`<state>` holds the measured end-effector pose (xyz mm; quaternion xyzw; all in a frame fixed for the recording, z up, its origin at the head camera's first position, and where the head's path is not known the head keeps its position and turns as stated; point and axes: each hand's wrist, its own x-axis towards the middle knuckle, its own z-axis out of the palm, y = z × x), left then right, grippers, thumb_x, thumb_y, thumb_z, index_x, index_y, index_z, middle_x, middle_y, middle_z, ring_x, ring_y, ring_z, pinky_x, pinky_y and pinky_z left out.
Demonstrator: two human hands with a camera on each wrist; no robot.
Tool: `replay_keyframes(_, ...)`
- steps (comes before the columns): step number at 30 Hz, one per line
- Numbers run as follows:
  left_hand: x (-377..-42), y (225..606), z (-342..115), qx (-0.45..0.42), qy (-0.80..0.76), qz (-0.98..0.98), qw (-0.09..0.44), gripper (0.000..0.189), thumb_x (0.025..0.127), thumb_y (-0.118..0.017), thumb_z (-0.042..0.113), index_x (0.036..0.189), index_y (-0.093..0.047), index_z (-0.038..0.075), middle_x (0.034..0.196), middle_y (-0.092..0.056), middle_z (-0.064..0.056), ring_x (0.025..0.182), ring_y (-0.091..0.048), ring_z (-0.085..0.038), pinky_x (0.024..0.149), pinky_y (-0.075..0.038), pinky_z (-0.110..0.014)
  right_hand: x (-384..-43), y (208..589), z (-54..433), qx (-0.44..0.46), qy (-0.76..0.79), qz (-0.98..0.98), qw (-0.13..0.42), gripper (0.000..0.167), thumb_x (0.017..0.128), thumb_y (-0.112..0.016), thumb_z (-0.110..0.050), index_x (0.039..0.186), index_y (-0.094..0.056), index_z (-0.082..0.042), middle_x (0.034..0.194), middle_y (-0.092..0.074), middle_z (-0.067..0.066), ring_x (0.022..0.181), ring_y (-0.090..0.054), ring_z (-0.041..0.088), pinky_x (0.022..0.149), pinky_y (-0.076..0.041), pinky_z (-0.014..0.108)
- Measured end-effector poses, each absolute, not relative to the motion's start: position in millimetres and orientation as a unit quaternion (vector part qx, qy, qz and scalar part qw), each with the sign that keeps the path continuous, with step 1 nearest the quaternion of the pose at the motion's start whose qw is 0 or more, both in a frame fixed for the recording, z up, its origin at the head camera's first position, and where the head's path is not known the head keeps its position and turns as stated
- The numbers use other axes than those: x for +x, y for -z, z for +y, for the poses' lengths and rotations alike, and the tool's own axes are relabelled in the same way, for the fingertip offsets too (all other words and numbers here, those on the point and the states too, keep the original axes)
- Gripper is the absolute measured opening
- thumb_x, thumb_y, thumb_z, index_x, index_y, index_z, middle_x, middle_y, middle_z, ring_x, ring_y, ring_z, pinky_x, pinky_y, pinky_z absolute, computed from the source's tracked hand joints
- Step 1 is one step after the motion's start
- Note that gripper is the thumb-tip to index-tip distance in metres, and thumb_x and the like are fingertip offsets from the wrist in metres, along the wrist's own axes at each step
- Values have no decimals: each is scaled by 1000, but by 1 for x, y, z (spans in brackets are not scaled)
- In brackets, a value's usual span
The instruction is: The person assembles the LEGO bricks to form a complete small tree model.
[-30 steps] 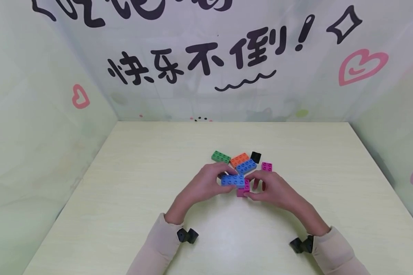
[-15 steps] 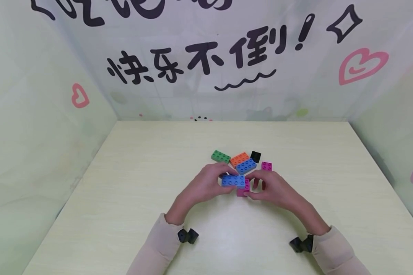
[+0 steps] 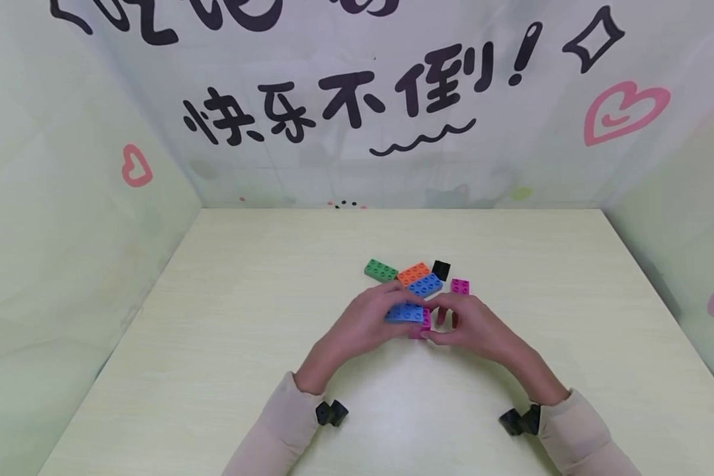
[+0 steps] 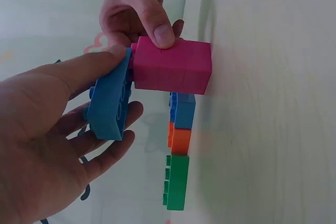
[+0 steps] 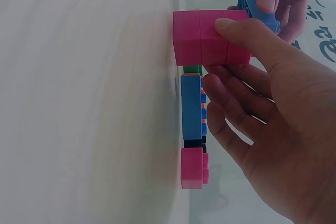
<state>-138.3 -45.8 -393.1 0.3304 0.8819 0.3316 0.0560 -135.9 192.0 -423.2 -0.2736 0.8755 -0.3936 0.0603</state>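
My left hand point(image 3: 365, 324) holds a long blue toy building brick point(image 4: 109, 100) by its near end, between thumb and fingers. That brick sits tilted over the top studs of a stack of three magenta bricks point(image 4: 173, 69), its end touching or very close to them. The stack stands upright on the table, and my right hand point(image 3: 482, 328) pinches its sides between thumb and fingers. In the right wrist view, the right thumb point(image 5: 236, 30) lies on the upper part of the stack, while the lower fingers hang free. Whether the blue brick's studs are engaged is hidden.
Behind the hands lie a green brick point(image 3: 381, 270), an orange brick point(image 3: 413, 273), another blue brick point(image 3: 425, 285), a black brick point(image 3: 441, 270) and a small magenta brick point(image 3: 460, 286). The pale table point(image 3: 244, 277) meets a printed cloth backdrop point(image 3: 309, 172).
My left hand has shifted right along the blue brick, its fingertips now at the end above the stack. The blue brick has tilted slightly. My right hand has stayed on the magenta stack.
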Motion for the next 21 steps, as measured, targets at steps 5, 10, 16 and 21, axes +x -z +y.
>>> replay_keyframes(5, -139, 397, -43, 312, -356, 879, 49, 43, 84, -79, 32, 125, -66, 23, 126, -60, 9, 120, -52, -11, 97, -45, -28, -136, 423, 191, -271, 391, 877, 64, 42, 78, -85, -22, 115, -69, -13, 93, -64, -6, 78, -61, 20, 62, -51, 26)
replay_keyframes(10, -140, 398, -42, 285, -378, 878, 65, 44, 83, -80, 32, 123, -67, 20, 123, -62, 8, 116, -53, -11, 94, -46, -26, -136, 422, 191, -268, 391, 878, 66, 41, 77, -85, -20, 114, -69, -13, 94, -64, -7, 78, -61, 20, 63, -51, 26)
replay_keyframes(16, -141, 396, -42, 285, -382, 876, 73, 41, 83, -80, 31, 120, -69, 18, 120, -63, 6, 112, -54, -12, 91, -47, -25, -136, 423, 192, -268, 394, 877, 66, 41, 77, -86, -18, 114, -68, -13, 94, -64, -5, 78, -61, 19, 63, -52, 26)
replay_keyframes(21, -141, 395, -42, 284, -380, 876, 80, 42, 82, -81, 30, 120, -69, 18, 119, -64, 5, 110, -55, -12, 89, -47, -23, -136, 423, 192, -270, 395, 876, 65, 42, 76, -86, -16, 114, -68, -13, 95, -64, -6, 79, -61, 19, 63, -52, 27)
